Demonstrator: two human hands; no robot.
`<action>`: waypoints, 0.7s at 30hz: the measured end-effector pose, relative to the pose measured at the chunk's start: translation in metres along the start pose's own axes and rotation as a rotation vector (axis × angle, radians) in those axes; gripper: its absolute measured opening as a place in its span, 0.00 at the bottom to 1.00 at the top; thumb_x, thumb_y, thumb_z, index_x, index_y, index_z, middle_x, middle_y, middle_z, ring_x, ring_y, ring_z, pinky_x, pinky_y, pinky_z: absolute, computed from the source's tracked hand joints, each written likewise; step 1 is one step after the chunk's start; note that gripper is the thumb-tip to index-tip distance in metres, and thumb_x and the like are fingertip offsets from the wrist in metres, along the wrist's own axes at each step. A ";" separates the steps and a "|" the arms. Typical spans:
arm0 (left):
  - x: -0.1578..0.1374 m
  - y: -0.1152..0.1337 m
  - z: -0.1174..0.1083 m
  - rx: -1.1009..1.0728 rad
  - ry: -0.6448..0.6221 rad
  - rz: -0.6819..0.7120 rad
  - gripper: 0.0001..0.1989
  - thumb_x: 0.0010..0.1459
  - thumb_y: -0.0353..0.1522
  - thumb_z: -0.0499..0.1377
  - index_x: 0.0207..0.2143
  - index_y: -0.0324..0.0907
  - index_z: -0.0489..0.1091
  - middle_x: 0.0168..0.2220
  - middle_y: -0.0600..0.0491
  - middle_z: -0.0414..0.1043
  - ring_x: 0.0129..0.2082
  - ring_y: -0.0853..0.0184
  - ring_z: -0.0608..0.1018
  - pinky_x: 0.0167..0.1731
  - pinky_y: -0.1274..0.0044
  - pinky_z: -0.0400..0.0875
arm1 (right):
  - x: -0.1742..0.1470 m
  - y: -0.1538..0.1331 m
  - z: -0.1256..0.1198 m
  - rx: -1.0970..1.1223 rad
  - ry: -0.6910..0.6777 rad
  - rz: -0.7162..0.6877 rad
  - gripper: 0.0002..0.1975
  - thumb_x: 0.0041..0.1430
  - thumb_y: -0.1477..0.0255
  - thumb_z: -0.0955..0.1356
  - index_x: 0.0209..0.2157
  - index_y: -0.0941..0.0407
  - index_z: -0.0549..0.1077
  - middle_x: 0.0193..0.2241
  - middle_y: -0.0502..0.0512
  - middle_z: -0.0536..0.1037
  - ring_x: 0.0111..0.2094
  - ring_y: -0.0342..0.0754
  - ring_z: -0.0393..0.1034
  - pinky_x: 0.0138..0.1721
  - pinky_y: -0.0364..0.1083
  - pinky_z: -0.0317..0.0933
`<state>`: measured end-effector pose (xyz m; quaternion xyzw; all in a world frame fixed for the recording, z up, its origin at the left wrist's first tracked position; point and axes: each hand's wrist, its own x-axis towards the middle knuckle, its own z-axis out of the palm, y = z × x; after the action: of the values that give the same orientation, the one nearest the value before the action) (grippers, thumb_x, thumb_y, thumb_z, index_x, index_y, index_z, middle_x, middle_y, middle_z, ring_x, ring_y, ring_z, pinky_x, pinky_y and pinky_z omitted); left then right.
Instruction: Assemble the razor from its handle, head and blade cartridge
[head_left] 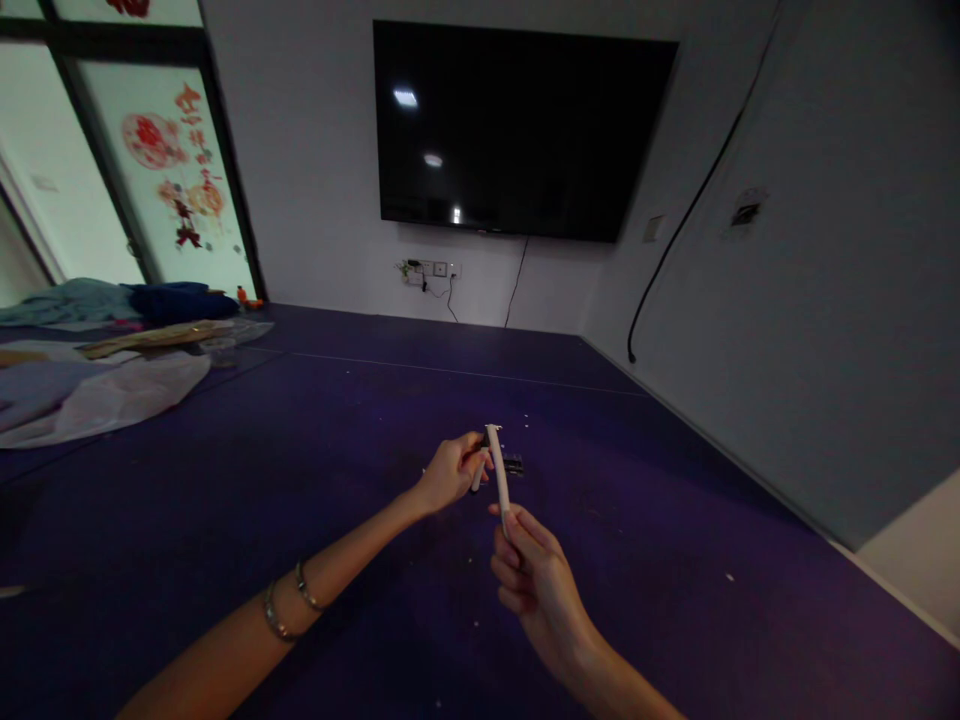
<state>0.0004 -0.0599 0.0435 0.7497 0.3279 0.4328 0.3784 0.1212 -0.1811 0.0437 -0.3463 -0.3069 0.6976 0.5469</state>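
Note:
My right hand is closed around the lower end of a slim white, slightly curved stick-like tool. The tool points up and away from me, with a short crosspiece at its tip. At its upper end, my left hand pinches a small dark piece; a short white rod hangs by its fingers. Whether the rod and the dark piece are joined, I cannot tell. Just right of the tool, a small dark piece with several thin prongs lies on the purple surface.
White specks are scattered on the surface around my hands. Plastic sheeting and folded cloth lie at the far left. A black television hangs on the wall ahead. A dark cable runs down the right wall.

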 end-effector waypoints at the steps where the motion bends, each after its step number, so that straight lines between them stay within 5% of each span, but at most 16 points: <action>1: 0.000 0.000 0.000 0.002 0.001 0.000 0.07 0.56 0.32 0.50 0.33 0.38 0.64 0.24 0.54 0.69 0.21 0.72 0.72 0.21 0.82 0.65 | -0.001 -0.001 0.001 0.000 -0.003 0.002 0.15 0.49 0.63 0.68 0.37 0.56 0.67 0.16 0.40 0.53 0.15 0.33 0.37 0.14 0.36 0.29; 21: -0.002 -0.001 -0.001 -0.061 -0.020 0.017 0.07 0.56 0.34 0.51 0.33 0.39 0.63 0.27 0.54 0.70 0.22 0.71 0.74 0.22 0.79 0.67 | 0.004 -0.003 0.006 0.079 0.054 -0.040 0.16 0.45 0.63 0.71 0.34 0.56 0.67 0.15 0.39 0.52 0.15 0.33 0.36 0.14 0.37 0.29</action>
<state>-0.0013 -0.0601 0.0421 0.7449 0.3045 0.4381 0.4007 0.1177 -0.1770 0.0492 -0.3367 -0.2712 0.6886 0.5822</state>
